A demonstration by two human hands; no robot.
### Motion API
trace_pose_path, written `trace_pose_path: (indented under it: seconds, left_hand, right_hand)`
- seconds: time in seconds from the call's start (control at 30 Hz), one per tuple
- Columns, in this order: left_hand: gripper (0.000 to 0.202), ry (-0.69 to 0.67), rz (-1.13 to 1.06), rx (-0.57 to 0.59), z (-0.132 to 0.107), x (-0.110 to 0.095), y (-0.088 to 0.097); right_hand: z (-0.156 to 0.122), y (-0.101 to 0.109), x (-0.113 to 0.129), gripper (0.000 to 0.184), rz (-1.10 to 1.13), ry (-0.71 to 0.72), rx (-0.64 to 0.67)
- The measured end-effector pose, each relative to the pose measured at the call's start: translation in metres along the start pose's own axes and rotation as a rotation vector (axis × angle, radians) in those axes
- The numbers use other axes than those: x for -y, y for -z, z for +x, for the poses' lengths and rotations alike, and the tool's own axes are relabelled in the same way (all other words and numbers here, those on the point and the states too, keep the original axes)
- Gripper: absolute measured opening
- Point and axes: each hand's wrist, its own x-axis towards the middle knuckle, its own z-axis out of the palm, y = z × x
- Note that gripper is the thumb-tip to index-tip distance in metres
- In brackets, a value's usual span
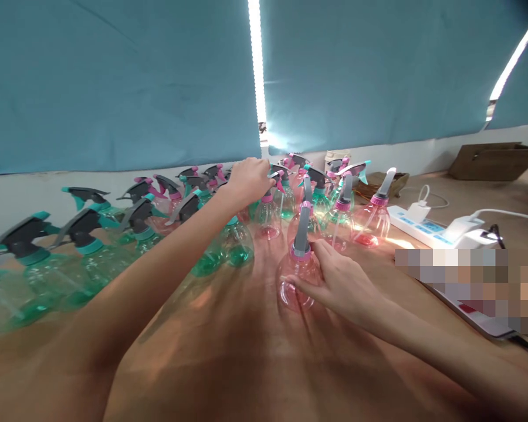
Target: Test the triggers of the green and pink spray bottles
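Note:
A clear pink spray bottle (297,287) with a grey trigger head and pink collar stands upright on the brown tabletop. My right hand (337,278) grips its right side, thumb across the front and fingers around the back. Farther off, my left hand (250,179) reaches in among the spray heads at the back, its fingers curled down; whatever they hold is hidden behind the hand. Below my left wrist stands a green spray bottle (238,246). Just right of that hand is another pink spray bottle (268,220).
Several green spray bottles (92,266) line the left side. More pink ones, such as this bottle (374,223), stand at the right. A white power strip (416,225) with plugged-in chargers lies beyond, near a cardboard box (495,161). A blurred-out patch covers a flat device (479,319).

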Motion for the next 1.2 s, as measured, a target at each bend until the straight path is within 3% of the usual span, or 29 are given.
trace_pose_path:
  seconds: [0.13,0.2,0.3,0.37,0.47,0.53,0.7,0.83,0.97,1.03,1.2]
  left_hand:
    - [0.03,-0.132,-0.129,-0.065,-0.063,0.0,0.006]
    - [0.034,-0.157,-0.356,-0.059,-0.1,0.004,0.002]
    - [0.038,-0.101,-0.605,0.15,-0.145,0.013,-0.011]
    - [0.053,-0.085,-0.702,0.239,-0.162,0.02,-0.021]
    - [0.076,-0.035,-0.768,0.208,-0.169,0.027,-0.032]
    - [0.077,-0.002,-0.825,0.15,-0.166,0.027,-0.034]
    - [0.054,0.077,-0.981,0.004,-0.16,0.023,-0.036]
    - [0.04,0.068,-1.101,-0.058,-0.164,0.024,-0.042]
    - [0.042,0.076,-1.149,-0.092,-0.168,0.027,-0.047]
    - [0.038,0.087,-1.125,-0.083,-0.169,0.029,-0.048]
    - [0.018,0.082,-1.029,0.001,-0.166,0.031,-0.042]
  right_hand:
    - [0.003,-0.007,0.001,0.057,-0.03,0.043,-0.049]
    - [0.004,-0.014,0.003,0.058,-0.035,0.079,-0.106]
    - [0.003,-0.03,0.007,0.062,0.01,0.099,-0.196]
    - [0.001,-0.043,0.012,0.064,0.099,0.086,-0.214]
    - [-0.002,-0.061,0.022,0.071,0.232,0.1,-0.14]
    - [-0.003,-0.069,0.03,0.079,0.286,0.128,-0.089]
    - [-0.005,-0.078,0.048,0.091,0.369,0.187,-0.019]
    - [-0.006,-0.078,0.043,0.105,0.415,0.272,0.116]
    - [-0.007,-0.072,0.016,0.077,0.412,0.275,0.326]
    - [-0.007,-0.067,-0.001,0.061,0.383,0.27,0.342]
    - [-0.005,-0.061,-0.025,0.028,0.324,0.426,0.307]
